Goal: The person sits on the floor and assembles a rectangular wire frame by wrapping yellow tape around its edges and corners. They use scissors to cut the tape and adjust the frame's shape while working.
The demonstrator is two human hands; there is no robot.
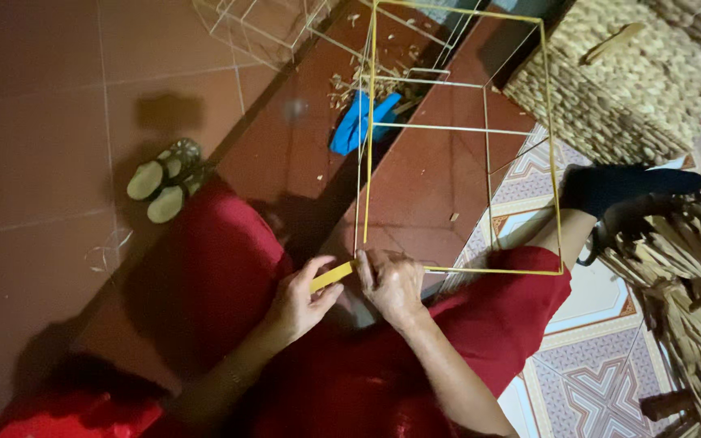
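Now the left hand [298,304] pinches a yellow strip [332,276] at the wire frame's [464,130] lower corner over the lap, right fingers [371,268] gripping the corner; wrapping seemingly begins, needing steady tension.

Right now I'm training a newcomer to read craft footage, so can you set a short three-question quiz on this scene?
1. True or false: both hands work at the near bottom corner of the yellow wire frame.
2. What does the left hand pinch?
A. a blue cloth
B. a flat yellow strip
C. a sandal
3. What lies on the red floor tiles to the left of the person's red trousers?

Key
1. True: the right hand grips the corner and the left hand meets it there.
2. B, the yellow strip.
3. A pair of sandals, soles up.
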